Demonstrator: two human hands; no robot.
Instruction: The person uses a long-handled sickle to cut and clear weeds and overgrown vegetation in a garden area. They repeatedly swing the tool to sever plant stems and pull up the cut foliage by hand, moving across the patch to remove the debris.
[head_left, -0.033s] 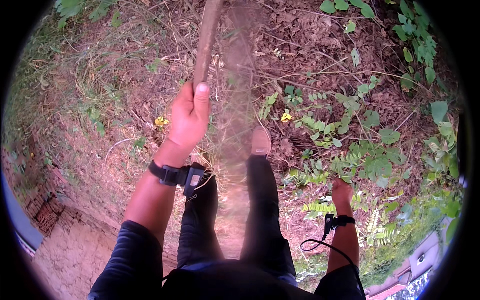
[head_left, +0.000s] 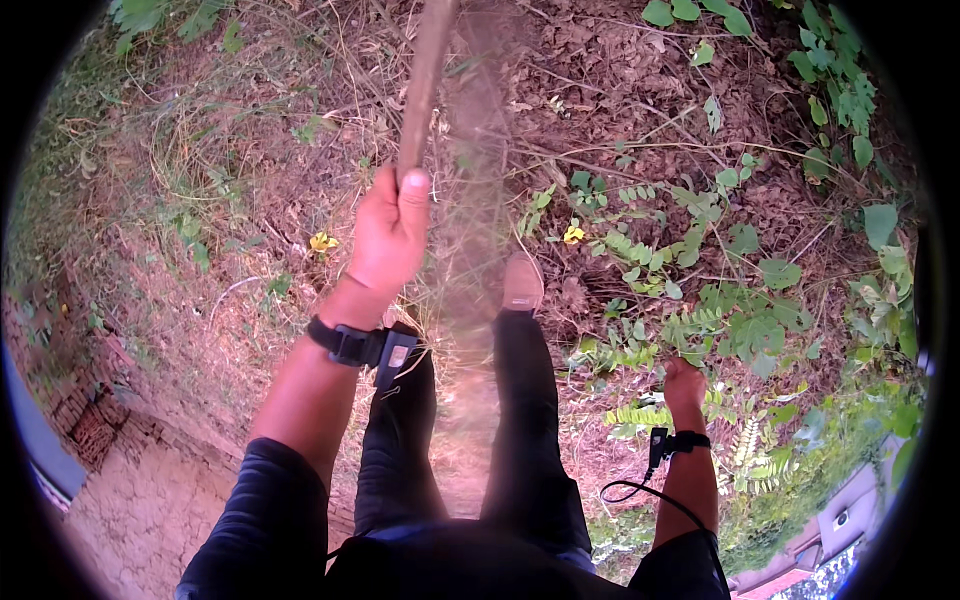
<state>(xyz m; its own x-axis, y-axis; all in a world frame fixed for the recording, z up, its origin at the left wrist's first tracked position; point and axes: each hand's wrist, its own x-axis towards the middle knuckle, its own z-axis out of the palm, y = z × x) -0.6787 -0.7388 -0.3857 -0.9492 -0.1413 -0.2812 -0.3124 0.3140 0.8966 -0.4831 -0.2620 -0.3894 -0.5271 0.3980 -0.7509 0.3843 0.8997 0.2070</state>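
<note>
Left hand [head_left: 390, 240]: fingers clenched round stick [head_left: 425, 85]. Right hand [head_left: 685, 386]: beside leaves [head_left: 755, 335]; fingers curled, cannot tell whether grasping.

1 head-worn fisheye view looks steeply down at the ground [head_left: 590, 95].

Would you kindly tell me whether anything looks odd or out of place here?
The black cable by the right forearm bows out in a loose loop instead of lying along it. A blurry vertical streak also runs mid-view, perhaps a lens smudge.
</note>
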